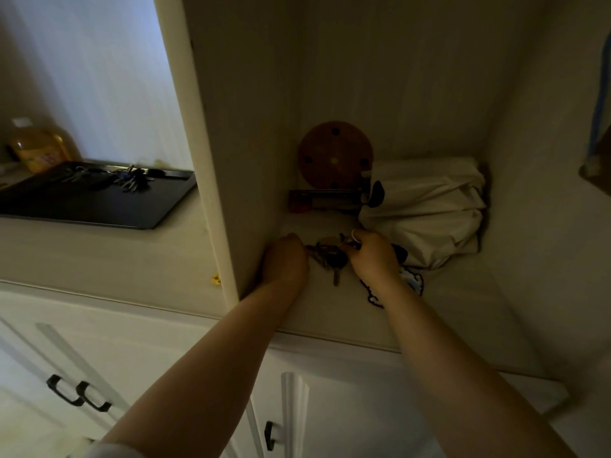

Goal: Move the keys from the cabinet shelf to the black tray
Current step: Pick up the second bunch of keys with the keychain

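Note:
A dark bunch of keys (329, 257) lies on the cream cabinet shelf (463, 302), with one key pointing toward the front edge. My left hand (287, 262) has its fingers curled at the left side of the bunch. My right hand (372, 256) closes its fingers on the bunch's right side, where the ring is. The black tray (82, 203) sits on the counter to the left, outside the cabinet wall, and holds two other bunches of keys (132, 180).
A white cloth bag (426, 206) fills the shelf's back right. A round wooden disc (334, 157) leans on the back wall above a small box (325, 200). A yellow bottle (39, 147) stands behind the tray. The cabinet's side panel (231, 153) separates shelf from tray.

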